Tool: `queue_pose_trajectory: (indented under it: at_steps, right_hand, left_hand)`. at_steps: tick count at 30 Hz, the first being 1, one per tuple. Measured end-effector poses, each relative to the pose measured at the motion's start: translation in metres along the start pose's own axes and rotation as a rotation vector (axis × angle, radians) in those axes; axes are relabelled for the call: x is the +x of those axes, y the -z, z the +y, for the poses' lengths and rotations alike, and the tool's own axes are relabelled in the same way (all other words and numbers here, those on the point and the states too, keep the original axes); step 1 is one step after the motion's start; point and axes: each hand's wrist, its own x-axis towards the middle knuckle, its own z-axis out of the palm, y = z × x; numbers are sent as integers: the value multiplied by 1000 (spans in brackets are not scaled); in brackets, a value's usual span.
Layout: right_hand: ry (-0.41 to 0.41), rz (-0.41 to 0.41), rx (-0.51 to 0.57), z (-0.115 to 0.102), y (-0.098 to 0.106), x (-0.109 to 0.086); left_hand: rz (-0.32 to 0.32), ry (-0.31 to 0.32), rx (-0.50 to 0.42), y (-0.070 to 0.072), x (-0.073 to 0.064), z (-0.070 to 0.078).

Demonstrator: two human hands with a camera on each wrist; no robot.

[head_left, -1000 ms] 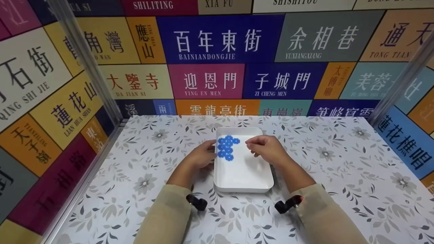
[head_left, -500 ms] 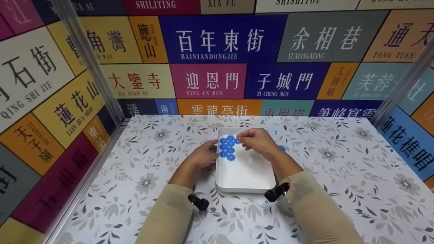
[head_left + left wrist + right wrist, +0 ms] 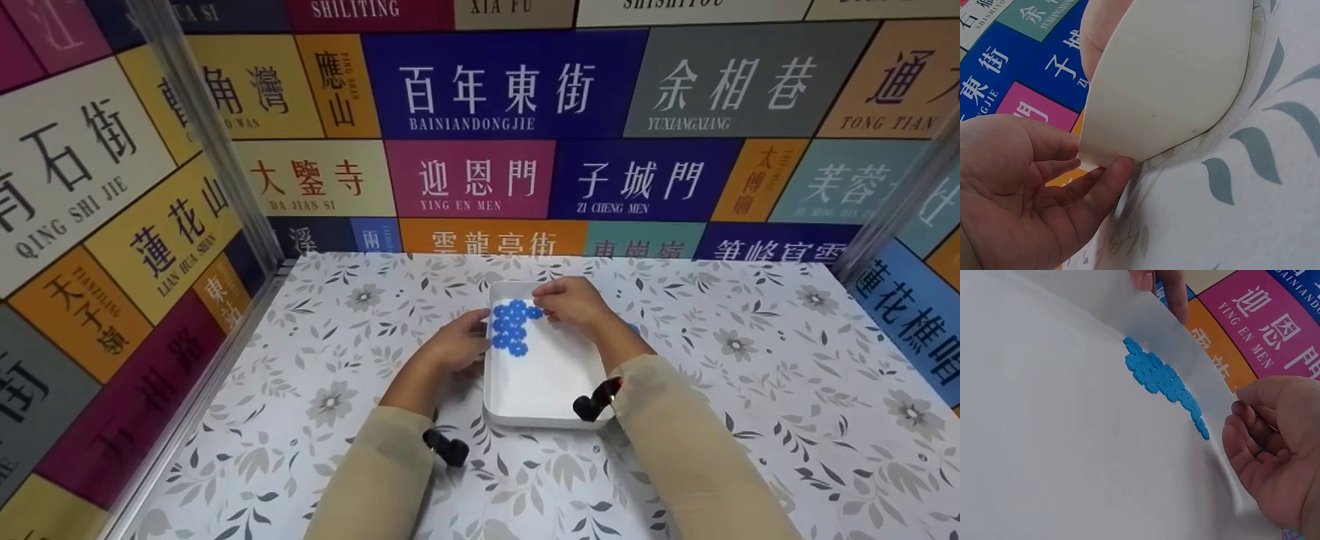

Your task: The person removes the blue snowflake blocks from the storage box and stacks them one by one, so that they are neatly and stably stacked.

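Observation:
A white rectangular tray (image 3: 547,382) rests on the table. Small blue flower-shaped pieces (image 3: 510,328) are clustered flat in its far left part; the right wrist view shows the blue pieces (image 3: 1162,377) lying beside the wall. At the tray's left side, my left hand (image 3: 459,343) grips the wall, one fingertip over the rim and other fingers outside, as the left wrist view of my left hand (image 3: 1033,191) partly shows. My right hand (image 3: 574,304) hovers near the far rim, right of the uppermost blue pieces. Its fingers are loosely curled, and no piece shows between them (image 3: 1275,439).
A bit of blue (image 3: 634,328) shows on the table past my right forearm, mostly hidden. The table (image 3: 750,420) has a white cloth with a leaf print. Sign-covered panels (image 3: 487,180) stand behind and at both sides. Dark wrist cameras (image 3: 596,401) hang by the sleeves.
My right hand moved left to the uppermost blue piece, then drew slightly away toward the far rim. The left hand stays at the tray's side. The head view shifted a little.

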Motion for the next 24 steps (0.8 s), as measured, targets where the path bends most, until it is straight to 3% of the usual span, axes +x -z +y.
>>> queue_pose_trajectory:
  at_steps: [7, 14, 24]
  right_hand:
    - [28, 13, -114, 8, 1, 3]
    - [28, 27, -156, 13, -4, 5]
    - [58, 32, -224, 16, -6, 3]
  left_hand:
    - [-6, 55, -44, -1, -2, 4]
    - [-17, -42, -21, 0, -2, -1]
    - [20, -93, 81, 3, -2, -3]
